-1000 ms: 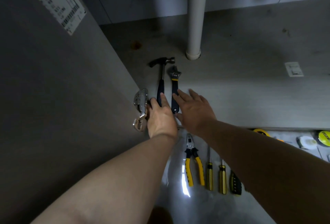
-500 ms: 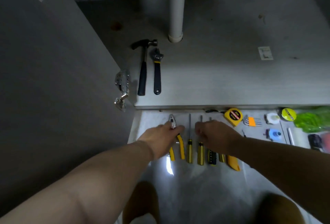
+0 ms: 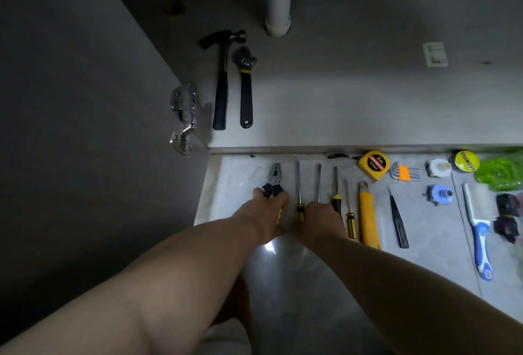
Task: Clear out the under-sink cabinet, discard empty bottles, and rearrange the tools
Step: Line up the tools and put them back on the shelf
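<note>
On the cabinet floor (image 3: pixel 353 105) a black hammer (image 3: pixel 222 83) and an adjustable wrench (image 3: pixel 246 88) lie side by side, handles toward me. A row of tools lies on the room floor in front of the cabinet. My left hand (image 3: pixel 264 214) is wrapped around the yellow handles of the pliers (image 3: pixel 273 178), whose jaws point at the cabinet. My right hand (image 3: pixel 319 220) is curled over the handle of the second screwdriver (image 3: pixel 319 182). Another screwdriver (image 3: pixel 298 185) lies between my hands, and two more screwdrivers (image 3: pixel 336 185) lie to the right.
A white drain pipe (image 3: pixel 277 1) rises behind the hammer. The open door's hinge (image 3: pixel 184 117) sticks out at left. To the right lie a yellow utility knife (image 3: pixel 368 219), tape measure (image 3: pixel 373 165), hex keys (image 3: pixel 404 172), tape rolls (image 3: pixel 465 161), a blue-handled scraper (image 3: pixel 479 238) and a green bag (image 3: pixel 501 173).
Both hands have drawn back from the hammer and wrench in the cabinet to the tool row on the floor. My left hand has closed on the pliers, my right on a screwdriver.
</note>
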Demonstrator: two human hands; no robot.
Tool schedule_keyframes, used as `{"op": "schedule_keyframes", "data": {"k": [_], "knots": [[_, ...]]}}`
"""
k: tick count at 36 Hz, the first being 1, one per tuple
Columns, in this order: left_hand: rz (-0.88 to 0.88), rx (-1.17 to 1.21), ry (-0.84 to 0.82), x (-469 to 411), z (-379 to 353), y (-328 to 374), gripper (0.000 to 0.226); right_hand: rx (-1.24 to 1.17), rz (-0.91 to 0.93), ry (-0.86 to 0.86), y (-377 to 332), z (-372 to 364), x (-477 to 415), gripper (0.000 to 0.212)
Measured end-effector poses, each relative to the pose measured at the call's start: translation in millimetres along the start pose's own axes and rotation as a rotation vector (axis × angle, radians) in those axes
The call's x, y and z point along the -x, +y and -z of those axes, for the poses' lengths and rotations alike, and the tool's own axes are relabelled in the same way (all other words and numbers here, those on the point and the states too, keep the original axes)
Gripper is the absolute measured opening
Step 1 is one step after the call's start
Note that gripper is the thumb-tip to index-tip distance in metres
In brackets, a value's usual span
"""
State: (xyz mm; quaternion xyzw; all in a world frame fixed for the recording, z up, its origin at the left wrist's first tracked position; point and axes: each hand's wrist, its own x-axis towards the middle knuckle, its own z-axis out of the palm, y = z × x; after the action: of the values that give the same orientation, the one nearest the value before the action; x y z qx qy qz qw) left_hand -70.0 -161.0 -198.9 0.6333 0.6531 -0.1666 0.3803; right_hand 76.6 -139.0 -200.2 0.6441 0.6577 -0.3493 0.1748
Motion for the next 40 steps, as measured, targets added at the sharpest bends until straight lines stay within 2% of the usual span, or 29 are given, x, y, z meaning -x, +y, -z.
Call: {"op": "schedule_keyframes", "data": {"k": [3,7,8,10,12,16,21,25,31,35,40], "knots": [[-0.017,0.013,-0.029,6,3,-5,0.055,0.064,-0.007,-0.112,-3,8,-5,0.022],[-0.12,0.051,-0.068,27,15,-5,0.055,0.175,0.132,-0.345,6,52,6,0.037],[-0.151,0.044,-0.072,33,20,-3,0.055,0.165,0.147,-0.425,9,67,12,0.039],[-0.212,0.011,-0.076,50,36,3,0.053,-0.008,0.099,-0.586,17,98,26,0.034],[-0.252,-0.031,-0.091,61,52,10,0.048,-0.112,0.072,-0.622,26,126,35,0.028],[-0.257,0.0,0.006,80,84,34,0.043,-0.248,0.162,-0.413,37,172,53,0.019],[-0.181,0.182,0.283,81,117,62,0.041,-0.328,0.192,-0.103,35,205,60,0.018],[-0.076,0.274,0.463,63,144,70,0.045,-0.303,0.177,-0.001,24,216,55,0.024],[0.035,0.169,0.403,28,174,55,0.059,-0.348,0.131,0.099,1,211,26,0.025],[0.081,0.053,0.361,7,182,45,0.065,-0.288,0.133,0.147,-18,206,2,0.027],[0.119,-0.077,0.409,-15,182,36,0.062,-0.246,0.132,0.178,-41,195,-30,0.024]]}}
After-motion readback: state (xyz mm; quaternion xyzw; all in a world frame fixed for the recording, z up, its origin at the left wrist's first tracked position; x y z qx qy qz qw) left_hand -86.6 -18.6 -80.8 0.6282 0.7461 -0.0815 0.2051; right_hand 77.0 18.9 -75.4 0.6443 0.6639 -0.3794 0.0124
